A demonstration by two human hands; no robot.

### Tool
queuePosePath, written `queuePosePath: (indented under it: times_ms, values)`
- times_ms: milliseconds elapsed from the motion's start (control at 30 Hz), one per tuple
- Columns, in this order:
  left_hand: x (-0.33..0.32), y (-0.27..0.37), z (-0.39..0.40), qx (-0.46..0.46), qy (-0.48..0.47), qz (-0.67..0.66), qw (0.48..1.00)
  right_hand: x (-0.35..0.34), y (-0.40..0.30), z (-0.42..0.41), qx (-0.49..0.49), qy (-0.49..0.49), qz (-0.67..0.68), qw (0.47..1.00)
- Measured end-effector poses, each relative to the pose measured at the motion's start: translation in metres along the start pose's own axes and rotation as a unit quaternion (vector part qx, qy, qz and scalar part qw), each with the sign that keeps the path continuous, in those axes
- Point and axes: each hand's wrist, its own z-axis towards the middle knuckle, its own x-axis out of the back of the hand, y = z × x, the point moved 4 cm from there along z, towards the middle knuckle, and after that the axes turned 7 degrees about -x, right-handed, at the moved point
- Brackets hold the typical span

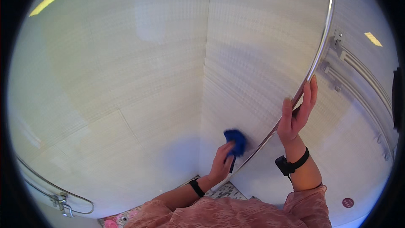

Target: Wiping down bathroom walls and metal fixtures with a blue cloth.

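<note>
My left hand (221,163), with a black band at the wrist, holds a bunched blue cloth (235,142) against the pale wall surface (240,101), low down and right of the corner. Part of the cloth hides behind my fingers. My right hand (295,114) grips a long shiny metal edge strip (324,38). Its thumb lies on the near left side and its fingers reach up along the other side. A black strap with a small box-shaped device (284,165) sits on my right wrist.
A metal towel rack (360,60) with hooks is mounted on the right wall. At lower left are a shower mixer tap (61,201) and hose (91,207). Mosaic flooring (232,191) shows below, near a pink object (110,223). A round dark red sticker (348,202) is at lower right.
</note>
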Motion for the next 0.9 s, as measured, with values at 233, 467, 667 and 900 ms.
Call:
queuePosePath:
  times_ms: [233,467,667,900]
  values:
    - [0.079,0.044,0.075,0.188,0.251,-0.279,0.908,0.021,-0.033,-0.052,-0.035,-0.003,-0.043,0.998]
    - [0.113,0.127,0.124,-0.251,-0.076,0.356,0.897,-0.126,-0.120,-0.120,-0.535,-0.178,0.610,0.557]
    - [0.217,0.144,0.109,-0.182,-0.017,0.357,0.916,-0.195,-0.136,-0.074,-0.610,-0.144,0.617,0.475]
    - [0.365,0.182,0.053,-0.219,0.120,0.620,0.744,-0.257,-0.079,-0.053,-0.511,-0.138,0.388,0.754]
